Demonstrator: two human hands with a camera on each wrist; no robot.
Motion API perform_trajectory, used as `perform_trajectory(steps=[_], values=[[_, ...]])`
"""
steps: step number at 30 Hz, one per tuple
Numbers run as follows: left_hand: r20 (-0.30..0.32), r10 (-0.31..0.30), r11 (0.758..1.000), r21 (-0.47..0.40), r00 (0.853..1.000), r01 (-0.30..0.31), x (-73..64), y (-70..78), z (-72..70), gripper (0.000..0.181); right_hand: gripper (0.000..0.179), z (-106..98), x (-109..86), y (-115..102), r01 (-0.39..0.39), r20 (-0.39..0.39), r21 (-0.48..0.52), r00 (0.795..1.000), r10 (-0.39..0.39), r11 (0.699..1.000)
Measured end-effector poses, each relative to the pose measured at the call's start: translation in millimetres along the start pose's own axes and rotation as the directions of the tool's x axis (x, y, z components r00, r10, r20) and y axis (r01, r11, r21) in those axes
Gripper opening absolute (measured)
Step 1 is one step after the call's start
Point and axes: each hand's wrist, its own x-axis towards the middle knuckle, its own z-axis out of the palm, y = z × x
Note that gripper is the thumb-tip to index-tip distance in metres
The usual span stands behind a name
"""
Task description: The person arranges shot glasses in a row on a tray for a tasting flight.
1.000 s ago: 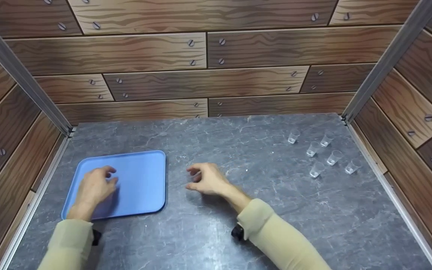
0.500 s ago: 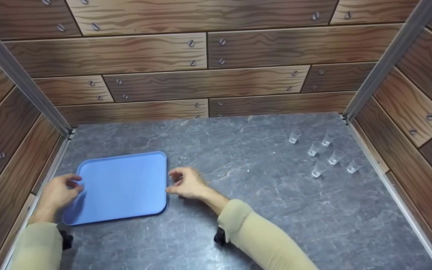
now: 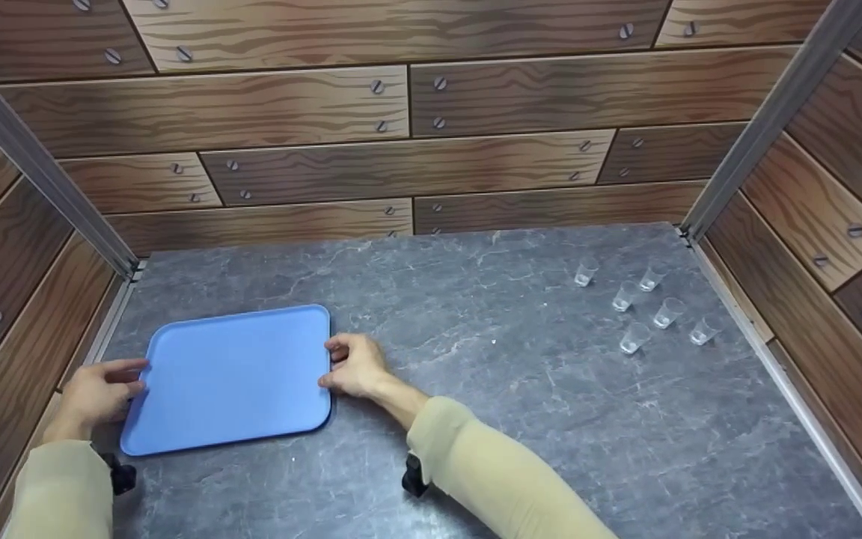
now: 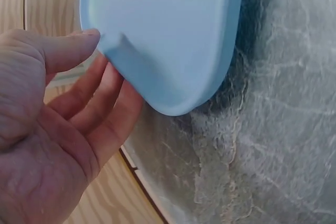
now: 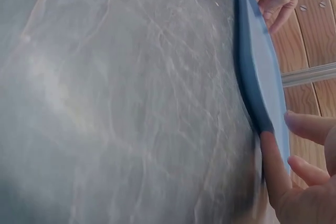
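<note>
A blue rectangular tray (image 3: 233,382) with rounded corners and a low raised rim lies at the left of the grey marbled tabletop. At its left edge, my left hand (image 3: 94,397) pinches the rim; the left wrist view shows the thumb (image 4: 73,51) on top and the fingers (image 4: 113,103) at the outside and below. Across the tray, my right hand (image 3: 356,367) holds the opposite rim. One fingertip (image 5: 270,142) there lies against the outer wall, while another digit reaches over the top.
Several small clear cups (image 3: 634,338) stand grouped at the right of the table (image 3: 491,419). Wood-patterned panels (image 3: 289,105) enclose the back and sides, with metal posts (image 3: 768,127) at the corners. The left panel is close beside my left hand.
My left hand has moved left off the tray's surface to its left rim. My right hand has come left from the bare table to the right rim. The tray looks nearly unmoved.
</note>
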Motion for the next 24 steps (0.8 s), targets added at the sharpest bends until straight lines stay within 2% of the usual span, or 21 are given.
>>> perform_trajectory(steps=[2, 5, 9, 14, 20, 24], values=[[0.028, -0.022, 0.998, -0.064, 0.999, 0.024, 0.5, -3.0, -0.2, 0.057, 0.055, 5, 4.2, 4, -0.011, -0.018, -0.021, 1.000, 0.011, 1.000], [0.037, -0.029, 0.995, -0.096, 0.999, 0.033, 2.3, -5.4, 0.0, 0.056, 0.056, 15, 15.6, 19, -0.014, -0.063, -0.056, 0.998, 0.010, 0.998], [0.028, -0.032, 0.996, -0.087, 0.999, 0.035, 5.4, -5.6, 1.9, 0.054, 0.060, 24, 22.6, 32, -0.011, -0.100, -0.079, 0.995, 0.003, 0.997], [0.017, -0.031, 0.996, -0.079, 0.999, 0.033, 6.8, -5.5, 3.1, 0.052, 0.060, 26, 26.2, 36, 0.003, -0.109, -0.126, 0.994, -0.017, 0.992], [0.009, -0.032, 0.997, -0.077, 0.999, 0.032, 5.2, -9.1, 2.8, 0.051, 0.061, 27, 30.9, 39, -0.012, -0.070, -0.054, 0.997, 0.009, 0.998], [0.007, -0.031, 0.995, -0.093, 1.000, 0.031, 2.6, -9.7, 1.7, 0.052, 0.062, 23, 26.9, 33, -0.021, -0.053, -0.018, 0.998, 0.020, 1.000]])
